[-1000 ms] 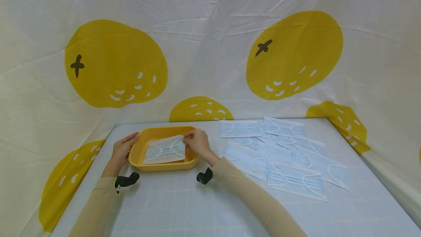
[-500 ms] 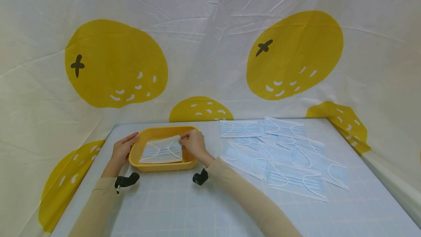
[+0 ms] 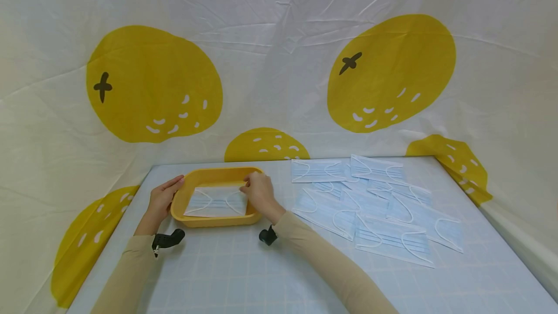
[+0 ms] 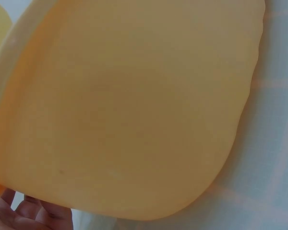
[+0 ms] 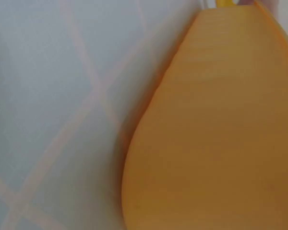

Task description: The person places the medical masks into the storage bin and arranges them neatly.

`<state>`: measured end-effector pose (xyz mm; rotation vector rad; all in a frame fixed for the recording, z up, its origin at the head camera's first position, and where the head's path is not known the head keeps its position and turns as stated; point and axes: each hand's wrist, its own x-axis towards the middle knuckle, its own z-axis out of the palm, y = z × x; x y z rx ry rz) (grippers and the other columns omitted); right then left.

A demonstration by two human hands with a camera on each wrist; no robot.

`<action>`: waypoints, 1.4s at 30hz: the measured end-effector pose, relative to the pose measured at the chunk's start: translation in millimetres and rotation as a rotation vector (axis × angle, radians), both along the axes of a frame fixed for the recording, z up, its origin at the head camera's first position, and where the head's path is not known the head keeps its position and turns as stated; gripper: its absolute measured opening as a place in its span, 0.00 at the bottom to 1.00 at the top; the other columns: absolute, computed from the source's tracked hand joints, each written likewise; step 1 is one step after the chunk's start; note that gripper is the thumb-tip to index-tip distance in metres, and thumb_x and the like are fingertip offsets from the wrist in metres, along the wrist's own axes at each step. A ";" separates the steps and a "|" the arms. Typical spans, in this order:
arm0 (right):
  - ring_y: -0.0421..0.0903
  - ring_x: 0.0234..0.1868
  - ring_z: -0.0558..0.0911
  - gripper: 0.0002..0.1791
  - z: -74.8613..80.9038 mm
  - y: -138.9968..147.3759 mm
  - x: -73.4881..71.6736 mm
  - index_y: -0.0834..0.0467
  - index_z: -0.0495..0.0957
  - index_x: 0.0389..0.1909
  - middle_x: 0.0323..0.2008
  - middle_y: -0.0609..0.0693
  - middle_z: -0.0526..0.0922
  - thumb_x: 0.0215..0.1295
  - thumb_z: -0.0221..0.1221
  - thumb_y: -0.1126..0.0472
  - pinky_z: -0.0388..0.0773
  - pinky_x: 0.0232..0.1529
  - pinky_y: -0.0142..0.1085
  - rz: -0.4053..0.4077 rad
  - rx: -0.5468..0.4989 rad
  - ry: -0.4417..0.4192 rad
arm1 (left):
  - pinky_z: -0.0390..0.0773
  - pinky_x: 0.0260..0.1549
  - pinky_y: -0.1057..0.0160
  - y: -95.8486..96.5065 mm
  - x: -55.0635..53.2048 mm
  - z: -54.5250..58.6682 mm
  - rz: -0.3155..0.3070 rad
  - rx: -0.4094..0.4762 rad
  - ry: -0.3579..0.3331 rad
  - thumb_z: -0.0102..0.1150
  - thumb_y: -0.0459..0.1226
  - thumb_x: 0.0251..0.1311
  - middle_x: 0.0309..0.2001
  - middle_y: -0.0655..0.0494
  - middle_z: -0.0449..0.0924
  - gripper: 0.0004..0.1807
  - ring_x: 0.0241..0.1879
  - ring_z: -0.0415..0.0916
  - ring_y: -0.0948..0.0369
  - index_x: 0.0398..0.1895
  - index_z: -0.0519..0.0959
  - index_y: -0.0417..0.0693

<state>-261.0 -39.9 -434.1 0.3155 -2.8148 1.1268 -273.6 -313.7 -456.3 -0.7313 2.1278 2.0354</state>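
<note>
My left hand (image 3: 162, 201) holds the left end of a yellow plastic tray (image 3: 218, 222), thumb on the rim. In the left wrist view, its bent fingers (image 4: 43, 213) show beneath the tray's edge. A pale blue face mask (image 3: 215, 202) with white ear loops lies flat in the tray. My right hand (image 3: 260, 192) is over the tray's right end, loosely bent fingertips right at the mask's upper right corner. The right wrist view shows mostly the tray's outer wall (image 5: 211, 134), and the right hand's fingers are hidden there.
Several overlapping face masks (image 3: 388, 236) lie spread on the right side of the table. A light checked cloth (image 3: 226, 275) covers the table. Behind it hangs a white curtain (image 3: 279, 71) with large yellow fruit prints. Black wrist cameras (image 3: 167, 239) sit on both wrists.
The mask in the tray has shifted left, and its raised right edge has dropped flat. My right hand moved slightly left and came off the mask's edge. The left hand stays on the tray.
</note>
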 end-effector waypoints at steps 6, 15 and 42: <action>0.44 0.36 0.84 0.12 1.3 7.4 -1.2 0.61 0.85 0.40 0.35 0.51 0.87 0.55 0.69 0.62 0.81 0.39 0.30 0.042 -0.095 0.017 | 0.73 0.53 0.75 1.7 0.0 0.9 0.004 -0.012 -0.007 0.61 0.52 0.59 0.73 0.56 0.59 0.36 0.63 0.66 0.68 0.70 0.65 0.52; 0.42 0.33 0.85 0.12 9.8 18.0 5.7 0.60 0.84 0.40 0.35 0.52 0.88 0.54 0.70 0.62 0.81 0.33 0.27 0.100 -0.287 -0.093 | 0.64 0.64 0.67 4.5 0.9 2.8 0.004 -0.017 0.001 0.59 0.51 0.61 0.73 0.55 0.58 0.35 0.69 0.61 0.64 0.70 0.64 0.51; 0.45 0.36 0.84 0.14 23.3 78.1 28.3 0.59 0.84 0.42 0.40 0.55 0.87 0.54 0.70 0.61 0.82 0.37 0.30 0.123 -0.380 -0.084 | 0.69 0.59 0.72 1.6 1.2 -2.8 0.019 0.000 0.008 0.63 0.53 0.57 0.64 0.69 0.71 0.37 0.62 0.66 0.68 0.69 0.66 0.53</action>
